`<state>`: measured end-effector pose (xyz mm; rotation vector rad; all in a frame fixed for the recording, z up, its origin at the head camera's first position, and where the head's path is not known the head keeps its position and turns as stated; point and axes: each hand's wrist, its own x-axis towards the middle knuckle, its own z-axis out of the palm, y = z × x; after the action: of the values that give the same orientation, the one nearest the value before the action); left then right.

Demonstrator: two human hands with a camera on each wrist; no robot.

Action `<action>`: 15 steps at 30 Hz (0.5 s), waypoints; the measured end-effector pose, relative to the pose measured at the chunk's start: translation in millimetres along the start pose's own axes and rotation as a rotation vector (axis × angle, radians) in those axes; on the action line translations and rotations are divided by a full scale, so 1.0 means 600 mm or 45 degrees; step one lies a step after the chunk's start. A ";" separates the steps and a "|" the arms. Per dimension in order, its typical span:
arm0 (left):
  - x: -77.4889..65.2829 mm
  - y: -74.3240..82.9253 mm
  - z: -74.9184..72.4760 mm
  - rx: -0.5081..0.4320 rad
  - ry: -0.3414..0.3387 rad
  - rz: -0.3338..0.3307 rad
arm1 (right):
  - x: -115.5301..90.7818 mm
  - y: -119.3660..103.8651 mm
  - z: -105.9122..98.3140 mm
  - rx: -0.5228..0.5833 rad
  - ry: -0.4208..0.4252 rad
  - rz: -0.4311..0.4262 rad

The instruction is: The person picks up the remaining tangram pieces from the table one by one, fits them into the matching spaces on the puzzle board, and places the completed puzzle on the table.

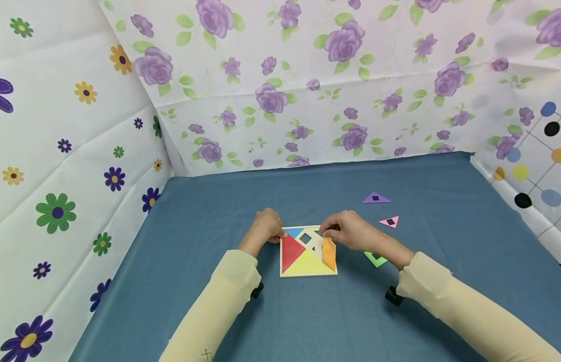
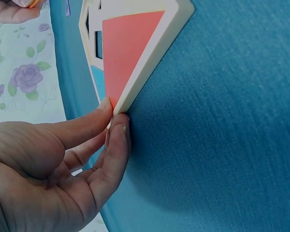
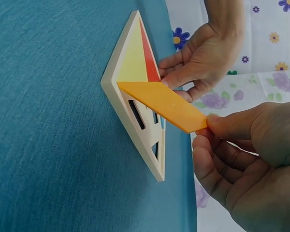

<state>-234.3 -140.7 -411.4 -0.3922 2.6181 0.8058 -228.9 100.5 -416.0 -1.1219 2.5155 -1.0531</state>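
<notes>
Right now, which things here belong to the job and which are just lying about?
Part of the job:
Puzzle board, in the left hand
Orange piece, in the right hand
Red piece, yellow piece, blue piece, set in the board
Purple piece, pink piece, green piece: loose, probably same set

Just surroundings:
Blue cloth
Flowered backdrop

In the head view, the right forearm (image 1: 394, 252) partly hides the green tangram piece (image 1: 373, 260); the right hand (image 1: 351, 230) covers the far right corner of the tangram board (image 1: 307, 275). The left wrist view shows just a sliver of the orange parallelogram (image 1: 329, 254).
</notes>
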 end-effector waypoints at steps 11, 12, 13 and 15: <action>-0.001 -0.001 -0.001 0.018 0.011 0.020 | 0.003 -0.001 0.003 -0.071 0.008 -0.011; -0.001 -0.001 -0.001 0.018 0.009 0.019 | 0.003 0.000 0.004 -0.077 0.007 -0.013; -0.001 -0.002 -0.001 0.016 0.008 0.017 | 0.004 0.001 0.004 -0.082 0.006 -0.013; -0.001 -0.002 -0.001 0.007 0.004 0.012 | 0.005 0.001 0.005 -0.088 0.002 -0.011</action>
<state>-233.8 -141.9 -411.0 -0.3797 2.6263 0.8017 -230.1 97.2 -418.2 -1.1510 2.5686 -0.9762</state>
